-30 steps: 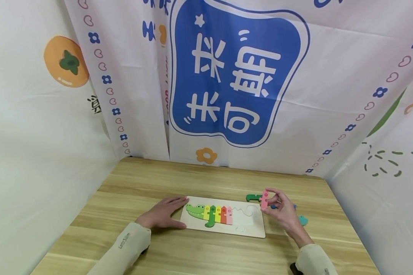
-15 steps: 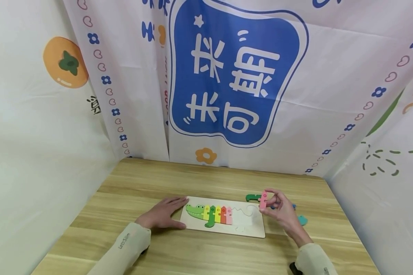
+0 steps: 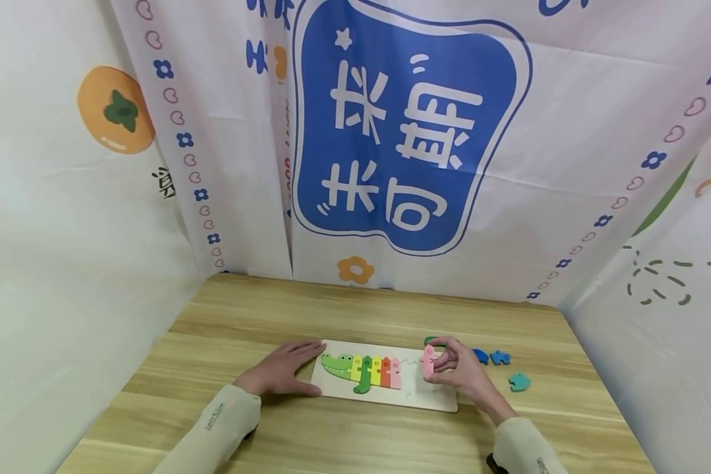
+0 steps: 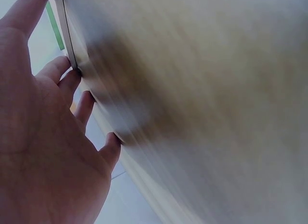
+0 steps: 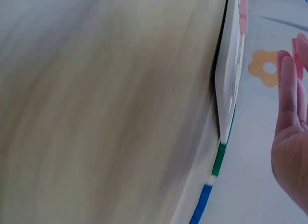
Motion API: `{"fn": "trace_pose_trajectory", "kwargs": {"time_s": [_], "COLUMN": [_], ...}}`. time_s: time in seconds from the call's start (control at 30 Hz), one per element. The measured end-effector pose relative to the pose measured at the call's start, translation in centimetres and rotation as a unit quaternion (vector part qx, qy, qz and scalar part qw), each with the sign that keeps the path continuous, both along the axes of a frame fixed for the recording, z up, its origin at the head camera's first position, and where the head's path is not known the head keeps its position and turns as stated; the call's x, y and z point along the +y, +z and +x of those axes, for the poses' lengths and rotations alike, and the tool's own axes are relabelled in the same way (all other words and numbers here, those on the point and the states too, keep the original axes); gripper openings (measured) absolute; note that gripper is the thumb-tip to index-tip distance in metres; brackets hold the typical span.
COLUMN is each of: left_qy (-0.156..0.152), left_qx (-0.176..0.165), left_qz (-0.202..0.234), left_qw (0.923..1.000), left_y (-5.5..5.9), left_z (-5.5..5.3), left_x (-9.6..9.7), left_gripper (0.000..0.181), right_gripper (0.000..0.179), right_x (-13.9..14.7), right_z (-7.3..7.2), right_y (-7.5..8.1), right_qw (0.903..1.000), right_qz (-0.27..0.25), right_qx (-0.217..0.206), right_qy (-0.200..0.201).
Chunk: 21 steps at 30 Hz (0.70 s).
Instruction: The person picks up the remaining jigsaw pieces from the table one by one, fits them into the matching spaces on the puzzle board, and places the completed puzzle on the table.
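A wooden crocodile puzzle board (image 3: 435,403) lies on the table. Its left half holds a green head piece (image 3: 336,365) and several coloured body pieces; its right half shows a bare outline. My left hand (image 3: 281,370) rests at the board's left end with fingers and thumb spread; in the left wrist view its fingertips touch the board's edge. Over the right half, my right hand (image 3: 465,375) pinches a pink puzzle piece (image 3: 429,361) between thumb and fingers, held upright. In the right wrist view the pink piece stands above the board, apart from it.
To the right of the board lie two blue pieces (image 3: 500,357) and a teal piece (image 3: 519,382). Behind the right hand a dark green piece (image 3: 435,342) is partly hidden. Printed cloth (image 3: 243,230) walls in the wooden table (image 3: 343,441) at the back and sides.
My right hand has carried the pink piece leftward from beyond the board's right edge to over its right half, uncovering the blue pieces. My left hand has stayed put.
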<state>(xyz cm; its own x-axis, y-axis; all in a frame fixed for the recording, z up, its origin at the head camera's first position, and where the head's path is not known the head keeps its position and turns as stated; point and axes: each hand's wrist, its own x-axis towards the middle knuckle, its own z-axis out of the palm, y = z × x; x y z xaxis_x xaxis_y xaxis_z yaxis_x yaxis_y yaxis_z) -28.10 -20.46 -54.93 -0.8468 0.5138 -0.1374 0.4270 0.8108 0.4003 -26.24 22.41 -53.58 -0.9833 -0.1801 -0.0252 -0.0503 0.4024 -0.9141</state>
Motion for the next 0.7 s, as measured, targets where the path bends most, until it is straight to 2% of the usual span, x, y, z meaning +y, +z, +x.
{"fn": "trace_pose_trajectory", "kwargs": {"time_s": [0.23, 0.43, 0.7], "left_qy": [-0.003, -0.004, -0.008], "left_qx": [0.0, 0.001, 0.009], "left_qz": [0.0, 0.001, -0.001], "left_qw": [1.0, 1.0, 0.9999], "left_y": [0.3, 0.2, -0.3], "left_z": [0.1, 0.0, -0.2], "left_x": [0.1, 0.0, 0.0], "left_gripper": [0.101, 0.101, 0.101], "right_gripper": [0.071, 0.069, 0.069], "right_x": [-1.8, -2.8, -3.6], "right_z": [-0.1, -0.2, -0.5], "right_y": [-0.2, -0.5, -0.9], "right_qw": [0.9982, 0.9962, 0.9953], "right_qz": [0.049, 0.055, 0.064], "right_qx": [0.017, 0.025, 0.015], "right_qy": [0.03, 0.062, 0.071]}}
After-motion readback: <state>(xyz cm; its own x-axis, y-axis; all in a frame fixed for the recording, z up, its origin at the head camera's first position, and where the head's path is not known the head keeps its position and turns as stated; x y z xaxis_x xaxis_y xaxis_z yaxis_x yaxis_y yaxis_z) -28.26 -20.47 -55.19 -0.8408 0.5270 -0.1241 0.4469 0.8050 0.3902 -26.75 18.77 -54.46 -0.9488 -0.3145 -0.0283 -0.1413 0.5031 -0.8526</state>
